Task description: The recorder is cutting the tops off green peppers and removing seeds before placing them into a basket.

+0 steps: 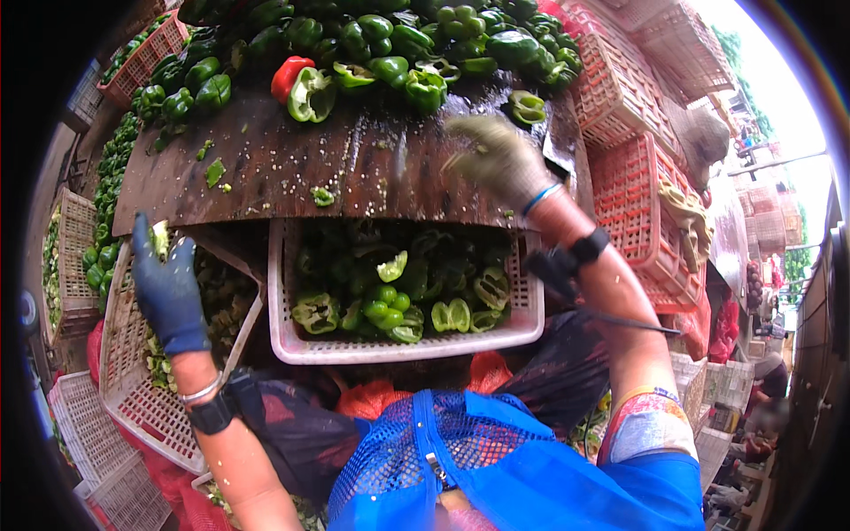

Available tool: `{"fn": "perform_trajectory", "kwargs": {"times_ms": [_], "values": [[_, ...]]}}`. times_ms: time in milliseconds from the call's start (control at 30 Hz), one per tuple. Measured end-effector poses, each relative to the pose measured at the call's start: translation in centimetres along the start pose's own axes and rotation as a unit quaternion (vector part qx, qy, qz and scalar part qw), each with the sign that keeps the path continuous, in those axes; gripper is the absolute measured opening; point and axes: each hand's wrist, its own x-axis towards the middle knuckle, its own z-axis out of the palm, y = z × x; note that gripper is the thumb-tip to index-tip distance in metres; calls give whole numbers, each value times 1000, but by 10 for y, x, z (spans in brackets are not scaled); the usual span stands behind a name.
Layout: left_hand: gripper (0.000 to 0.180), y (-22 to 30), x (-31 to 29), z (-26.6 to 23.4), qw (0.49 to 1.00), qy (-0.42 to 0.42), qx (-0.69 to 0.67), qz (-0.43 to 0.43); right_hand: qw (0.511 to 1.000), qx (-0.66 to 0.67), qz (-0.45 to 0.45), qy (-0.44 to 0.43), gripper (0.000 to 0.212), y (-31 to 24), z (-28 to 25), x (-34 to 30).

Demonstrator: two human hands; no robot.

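My left hand (170, 288), in a dark blue glove, is over a white basket of pepper scraps (113, 332) at the left. A pale green pepper core piece (159, 239) sits between its thumb and fingers. My right hand (503, 161), in a light work glove, is over the right part of the wooden table (266, 177) and smeared by motion. Nearest to it lies a cut green pepper (528, 107). Below the table edge, a white crate (407, 351) holds cut green peppers (316, 313). One pale pepper piece (391, 267) shows above them, perhaps in mid-air.
Whole green peppers (372, 35) are heaped along the table's far side, with one red pepper (289, 78) and an opened green half (311, 95). Seeds and scraps dot the wood. Red crates (642, 212) stand at the right. More baskets (75, 265) stand at the left.
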Motion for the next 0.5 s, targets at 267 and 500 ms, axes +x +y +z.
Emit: {"fn": "perform_trajectory", "kwargs": {"times_ms": [267,500], "values": [[51,66,-18,43,962,-179,-157,-133,940,-225,255,14,59,161,-20,47],[44,100,-31,74,959,-254,-126,-18,989,-102,-72,-76,58,-19,46,-31]]}}
